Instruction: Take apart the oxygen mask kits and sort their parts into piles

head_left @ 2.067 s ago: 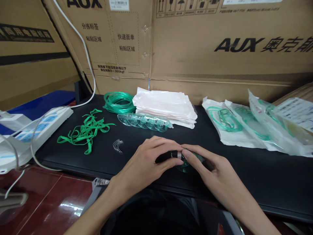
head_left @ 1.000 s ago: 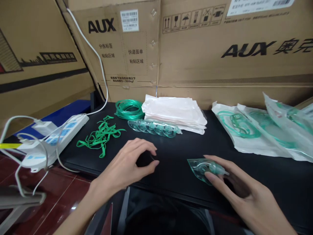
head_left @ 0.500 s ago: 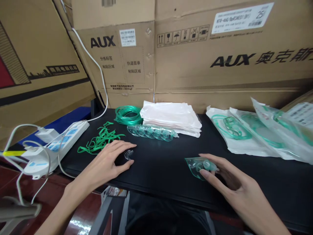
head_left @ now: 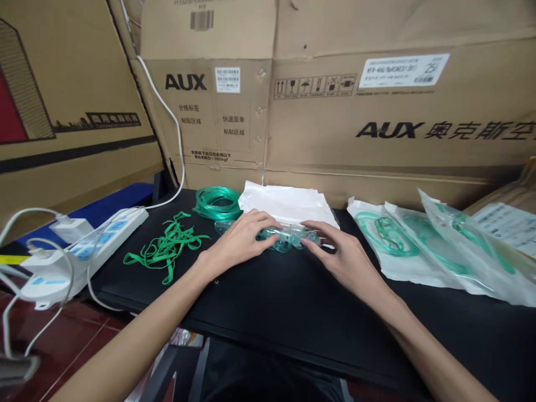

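Note:
A row of clear green masks (head_left: 285,243) lies across the black table in front of the white pouches (head_left: 288,202). Both hands are at this row. My left hand (head_left: 251,234) covers its left part, with thumb and fingers closed around the masks. At the right end my right hand (head_left: 330,243) has its thumb and fingertips on a clear mask piece (head_left: 298,237). Coiled green tubing (head_left: 218,203) sits just behind my left hand. A tangle of green straps (head_left: 167,245) is left of it.
Packed pouches with green tubing (head_left: 389,237) lie at the right. A white power strip (head_left: 90,245) with cables is at the left edge. Large cardboard boxes (head_left: 318,128) stand behind the table. A small clear piece (head_left: 216,281) lies near the left forearm.
Both hands have moved inward and away from me, to the row of masks. The mask in my right hand has gone from the table's front right to the row. The view has shifted slightly.

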A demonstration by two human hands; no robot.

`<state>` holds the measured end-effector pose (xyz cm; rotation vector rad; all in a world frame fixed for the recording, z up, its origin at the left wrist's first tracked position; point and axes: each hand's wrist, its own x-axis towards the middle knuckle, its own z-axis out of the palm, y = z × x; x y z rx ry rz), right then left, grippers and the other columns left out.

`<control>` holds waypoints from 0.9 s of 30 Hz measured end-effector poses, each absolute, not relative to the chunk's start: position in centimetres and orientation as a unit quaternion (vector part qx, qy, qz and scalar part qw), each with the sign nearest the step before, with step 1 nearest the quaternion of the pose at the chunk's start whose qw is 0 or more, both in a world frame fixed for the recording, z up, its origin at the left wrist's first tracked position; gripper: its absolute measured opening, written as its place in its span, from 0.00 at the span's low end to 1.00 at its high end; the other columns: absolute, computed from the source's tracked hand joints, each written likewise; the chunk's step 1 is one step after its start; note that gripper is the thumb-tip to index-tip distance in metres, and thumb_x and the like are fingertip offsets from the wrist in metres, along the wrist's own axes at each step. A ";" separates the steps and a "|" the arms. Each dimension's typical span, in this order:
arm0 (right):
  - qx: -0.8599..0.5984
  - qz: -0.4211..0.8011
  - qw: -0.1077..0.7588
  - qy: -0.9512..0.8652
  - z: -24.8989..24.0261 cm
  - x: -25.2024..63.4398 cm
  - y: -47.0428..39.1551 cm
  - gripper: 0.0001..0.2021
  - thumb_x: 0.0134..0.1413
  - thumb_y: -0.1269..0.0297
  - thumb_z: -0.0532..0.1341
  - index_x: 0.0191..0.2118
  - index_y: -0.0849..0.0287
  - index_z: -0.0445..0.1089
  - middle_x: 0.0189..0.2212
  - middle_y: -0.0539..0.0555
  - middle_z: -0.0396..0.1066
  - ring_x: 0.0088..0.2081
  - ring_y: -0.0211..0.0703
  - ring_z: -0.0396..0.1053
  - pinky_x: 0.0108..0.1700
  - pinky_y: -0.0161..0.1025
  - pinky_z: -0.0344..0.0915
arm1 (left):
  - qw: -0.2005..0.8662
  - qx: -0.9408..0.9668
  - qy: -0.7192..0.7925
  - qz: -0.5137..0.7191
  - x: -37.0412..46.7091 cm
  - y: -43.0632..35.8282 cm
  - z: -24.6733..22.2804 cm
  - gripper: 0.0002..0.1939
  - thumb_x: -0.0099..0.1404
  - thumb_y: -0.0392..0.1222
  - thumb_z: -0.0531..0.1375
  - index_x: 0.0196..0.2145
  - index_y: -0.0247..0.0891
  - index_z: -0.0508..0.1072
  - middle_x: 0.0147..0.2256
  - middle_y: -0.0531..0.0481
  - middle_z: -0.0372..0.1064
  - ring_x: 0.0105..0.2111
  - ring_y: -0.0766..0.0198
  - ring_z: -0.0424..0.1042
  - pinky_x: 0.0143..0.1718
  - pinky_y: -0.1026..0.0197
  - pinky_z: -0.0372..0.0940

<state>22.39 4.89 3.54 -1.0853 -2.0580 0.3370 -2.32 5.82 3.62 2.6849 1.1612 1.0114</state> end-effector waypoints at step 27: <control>-0.403 0.048 0.283 -0.869 0.7 21.6 5.2 0.23 0.71 0.65 0.53 0.68 0.57 0.65 0.57 0.64 0.73 0.59 0.59 0.71 0.62 0.58 0.67 | 0.048 0.857 0.373 0.353 -2.5 6.2 2.4 0.08 0.73 0.40 0.62 0.49 0.42 0.77 0.48 0.50 0.77 0.51 0.58 0.72 0.56 0.53 0.64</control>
